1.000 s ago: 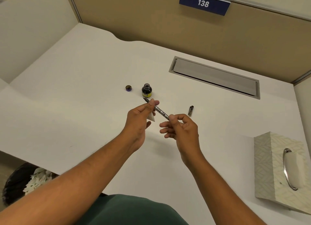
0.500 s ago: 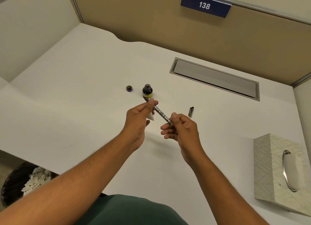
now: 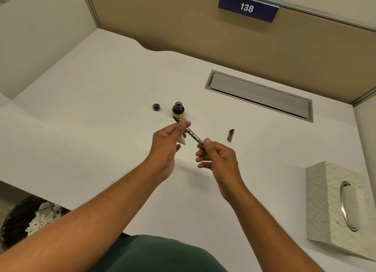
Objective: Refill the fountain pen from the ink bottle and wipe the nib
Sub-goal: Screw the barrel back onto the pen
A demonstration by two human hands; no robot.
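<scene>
The left hand [image 3: 165,143] pinches the front end of the fountain pen [image 3: 193,136] together with a white tissue [image 3: 182,141], just in front of the uncapped ink bottle [image 3: 178,109]. The right hand [image 3: 218,160] grips the pen's rear end with curled fingers. The bottle cap [image 3: 156,107] lies left of the bottle; the pen cap [image 3: 230,135] lies to its right.
</scene>
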